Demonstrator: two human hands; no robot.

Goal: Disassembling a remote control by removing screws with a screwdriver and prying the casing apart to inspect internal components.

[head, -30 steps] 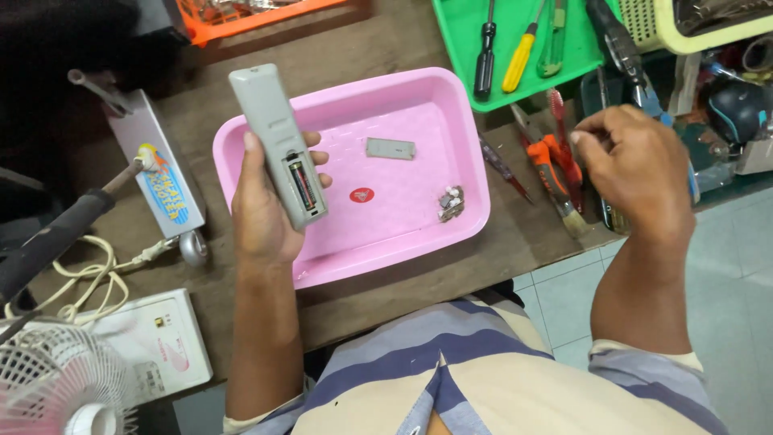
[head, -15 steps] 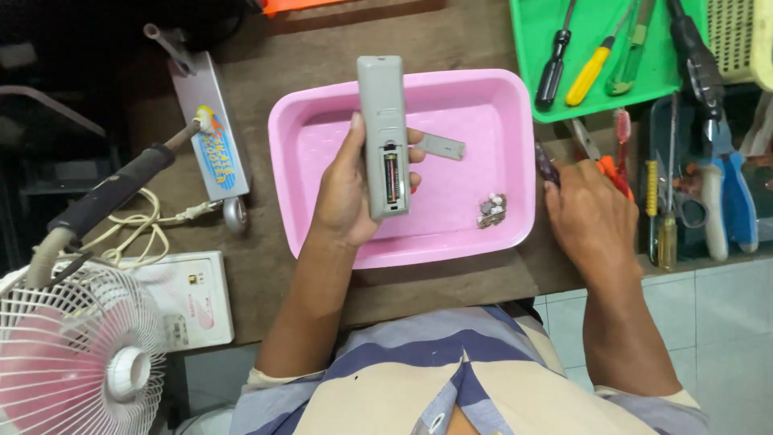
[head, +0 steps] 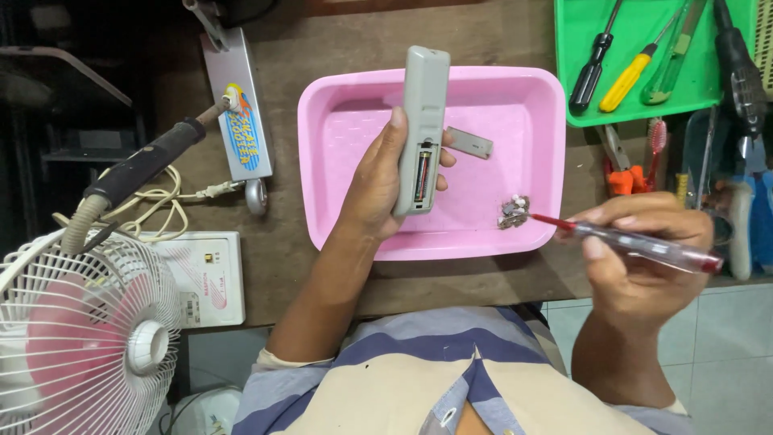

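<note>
Over the pink tray (head: 338, 201), my left hand (head: 378, 189) grips the light, rigid remote (head: 424, 121) mid-body; my right hand (head: 644, 258) pinches a slim tester screwdriver (head: 636, 243).

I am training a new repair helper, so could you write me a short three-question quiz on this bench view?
1. True or false: the left hand holds the long grey plastic remote control with its open battery bay facing up.
2. What does the right hand hold? A) a yellow-handled screwdriver B) a slim clear-bodied screwdriver with a red tip C) a pair of pliers
3. Fill in: the small loose grey battery cover lies inside the ____ rectangular plastic tray.

Key
1. True; a battery shows in the bay.
2. B; the slim clear-bodied screwdriver points toward the small pile of metal bits in the tray.
3. pink
</note>
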